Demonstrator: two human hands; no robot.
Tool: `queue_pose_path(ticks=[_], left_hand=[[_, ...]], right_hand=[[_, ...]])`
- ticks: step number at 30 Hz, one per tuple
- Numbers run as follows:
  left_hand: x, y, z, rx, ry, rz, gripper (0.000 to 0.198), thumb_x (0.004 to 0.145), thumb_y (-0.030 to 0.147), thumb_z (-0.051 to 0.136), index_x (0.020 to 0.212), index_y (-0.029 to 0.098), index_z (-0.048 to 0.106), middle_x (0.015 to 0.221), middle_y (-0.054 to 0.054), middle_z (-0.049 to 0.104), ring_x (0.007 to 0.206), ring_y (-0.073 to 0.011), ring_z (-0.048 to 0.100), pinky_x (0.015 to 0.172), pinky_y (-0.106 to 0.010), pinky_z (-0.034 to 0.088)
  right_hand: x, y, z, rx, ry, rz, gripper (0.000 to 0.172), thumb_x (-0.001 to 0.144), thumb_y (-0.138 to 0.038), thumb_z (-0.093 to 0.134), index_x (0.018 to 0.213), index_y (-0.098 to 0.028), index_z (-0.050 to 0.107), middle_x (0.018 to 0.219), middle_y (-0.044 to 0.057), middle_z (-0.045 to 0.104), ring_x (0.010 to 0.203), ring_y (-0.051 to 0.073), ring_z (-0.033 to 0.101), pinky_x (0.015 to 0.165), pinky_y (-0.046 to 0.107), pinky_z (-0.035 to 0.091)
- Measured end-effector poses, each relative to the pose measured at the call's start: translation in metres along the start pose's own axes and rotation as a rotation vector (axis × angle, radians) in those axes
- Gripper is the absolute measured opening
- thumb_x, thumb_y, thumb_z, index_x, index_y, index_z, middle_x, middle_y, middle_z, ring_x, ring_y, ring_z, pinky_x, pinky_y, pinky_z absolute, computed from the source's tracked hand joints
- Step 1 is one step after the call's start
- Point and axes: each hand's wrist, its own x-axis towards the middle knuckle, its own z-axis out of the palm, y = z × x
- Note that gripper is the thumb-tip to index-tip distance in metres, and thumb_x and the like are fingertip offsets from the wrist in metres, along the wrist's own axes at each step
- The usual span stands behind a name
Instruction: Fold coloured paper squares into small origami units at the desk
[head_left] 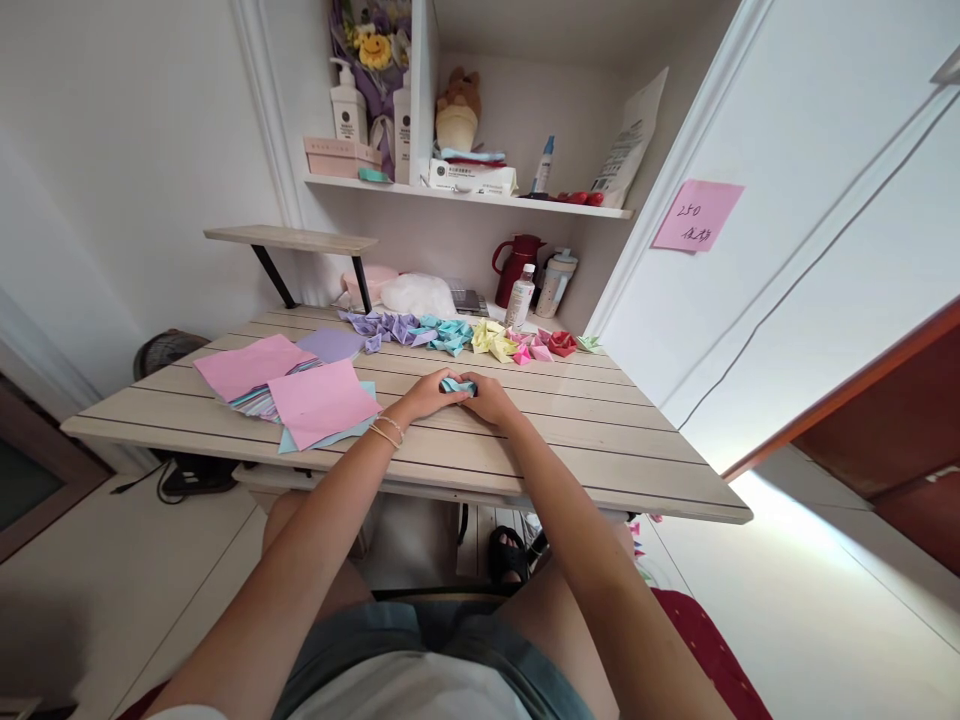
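Note:
A small piece of folded light-blue paper (459, 386) is held between my two hands above the middle of the table. My left hand (429, 396) grips its left side, and a thin bracelet circles that wrist. On the right side, my right hand (489, 398) has its fingers closed round the paper. The fingers partly cover it, so its full shape is hidden. Just beyond my hands lies a row of folded paper pieces: purple (382, 328), blue (448, 336), yellow (492, 340), pink (531, 348) and red (562, 343).
Stacked pink paper sheets (322, 400) lie on the left of the slatted table (600, 440). A small raised shelf (292, 238) stands at the back left. Behind the row are a bottle (521, 297), a red jug (517, 268) and a tumbler (555, 283).

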Motion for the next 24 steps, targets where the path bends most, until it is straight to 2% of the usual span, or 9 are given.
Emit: queue_pose_path(ticks=[6, 24], left_hand=[[-0.0001, -0.0007, 0.0009, -0.031, 0.003, -0.026, 0.042, 0.063, 0.048, 0.069, 0.092, 0.019, 0.061, 0.074, 0.001, 0.060, 0.069, -0.0157, 0.053, 0.067, -0.026, 0.041], [0.0002, -0.0029, 0.0005, 0.007, -0.006, 0.011, 0.039, 0.066, 0.048, 0.067, 0.093, 0.019, 0.062, 0.082, 0.000, 0.063, 0.071, -0.0158, 0.054, 0.068, -0.026, 0.042]], right_hand=[[-0.0001, -0.0001, 0.0004, -0.005, 0.005, 0.003, 0.032, 0.072, -0.021, 0.058, 0.104, -0.019, 0.063, 0.090, 0.004, 0.068, 0.079, 0.020, 0.058, 0.069, 0.027, 0.041], [-0.0002, 0.0002, -0.0003, -0.013, -0.012, 0.009, 0.032, 0.072, -0.022, 0.059, 0.104, -0.020, 0.063, 0.090, 0.004, 0.068, 0.079, 0.020, 0.058, 0.068, 0.027, 0.041]])
